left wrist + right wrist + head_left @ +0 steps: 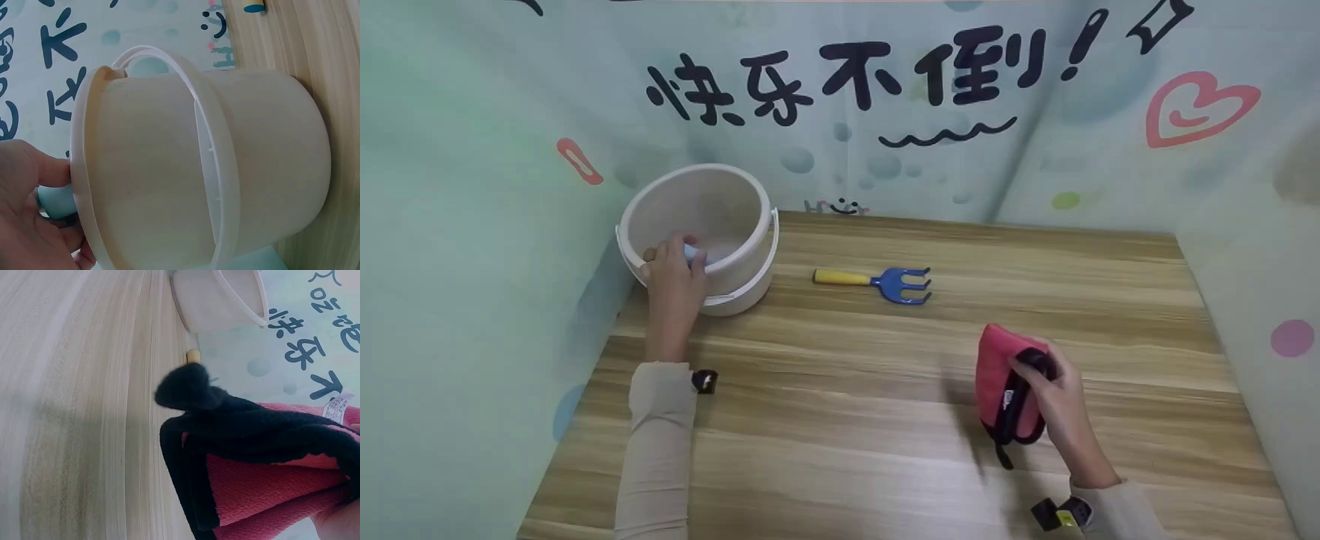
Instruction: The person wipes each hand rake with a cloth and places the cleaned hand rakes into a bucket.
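At the left of the head view, my left hand (671, 274) reaches over the near rim of a white bucket (746, 281). Its thumb and fingers hold a small light blue object (56, 201) with a rounded surface, just inside the rim; most of it is hidden by the hand. Over the right part of the table, my right hand (1061, 390) grips a folded red cloth (994, 367) with black edging, thumb on the near face. A black loop (188, 388) hangs off the cloth's corner, and a white label (337, 408) shows on it.
Between the hands, farther back on the wooden table (840, 420), lies a small blue hand rake (900, 286) with a yellow handle, its tines pointing right. The bucket's white handle (222, 152) hangs down its side. Printed fabric walls (840, 90) close off the back and both sides.
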Demonstrator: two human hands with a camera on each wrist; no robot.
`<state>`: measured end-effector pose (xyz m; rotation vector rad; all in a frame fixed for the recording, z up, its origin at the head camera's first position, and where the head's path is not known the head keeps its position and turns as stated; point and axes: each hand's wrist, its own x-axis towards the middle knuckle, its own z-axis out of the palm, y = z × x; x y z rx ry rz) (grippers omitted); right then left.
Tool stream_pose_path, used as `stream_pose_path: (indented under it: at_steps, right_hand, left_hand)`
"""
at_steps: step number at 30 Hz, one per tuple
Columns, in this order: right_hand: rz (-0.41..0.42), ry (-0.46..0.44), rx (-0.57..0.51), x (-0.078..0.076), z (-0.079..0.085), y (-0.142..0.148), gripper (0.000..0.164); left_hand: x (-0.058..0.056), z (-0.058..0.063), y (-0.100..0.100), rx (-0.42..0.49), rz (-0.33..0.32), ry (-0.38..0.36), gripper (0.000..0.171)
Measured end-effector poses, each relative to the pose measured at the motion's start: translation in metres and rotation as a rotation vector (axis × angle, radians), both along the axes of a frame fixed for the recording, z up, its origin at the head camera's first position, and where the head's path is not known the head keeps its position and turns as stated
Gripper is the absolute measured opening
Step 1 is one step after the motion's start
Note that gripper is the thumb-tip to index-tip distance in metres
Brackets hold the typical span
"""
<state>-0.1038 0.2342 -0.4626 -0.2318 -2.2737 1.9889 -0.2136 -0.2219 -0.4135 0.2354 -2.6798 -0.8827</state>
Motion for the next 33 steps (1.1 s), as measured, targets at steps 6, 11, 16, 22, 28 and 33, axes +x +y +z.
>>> stream_pose_path:
  at_steps: [6, 11, 16, 22, 28, 33]
  right_hand:
    - [0.009, 0.025, -0.02, 0.0, -0.002, 0.0, 0.034]
    - [0.009, 0.02, -0.018, 0.0, 0.0, -0.001, 0.034]
    - [0.008, -0.017, -0.003, 0.0, 0.001, -0.003, 0.034]
    - [0.005, -0.016, -0.015, -0.001, 0.003, -0.007, 0.034]
    - [0.006, -0.012, -0.038, -0.001, 0.004, -0.01, 0.035]
    - [0.02, -0.001, -0.057, -0.001, 0.005, -0.011, 0.036]
  left_hand:
    - [-0.001, 0.001, 0.002, -0.065, -0.001, -0.054, 0.031]
    - [0.002, 0.001, 0.019, -0.098, 0.083, 0.145, 0.032]
    - [0.004, -0.009, 0.054, -0.104, 0.024, 0.533, 0.025]
    - [-0.001, -0.036, 0.099, -0.118, -0.256, 0.721, 0.02]
    - [-0.02, -0.074, 0.129, -0.198, -0.391, 0.513, 0.036]
    - [-0.041, -0.099, 0.142, -0.267, -0.442, 0.185, 0.064]
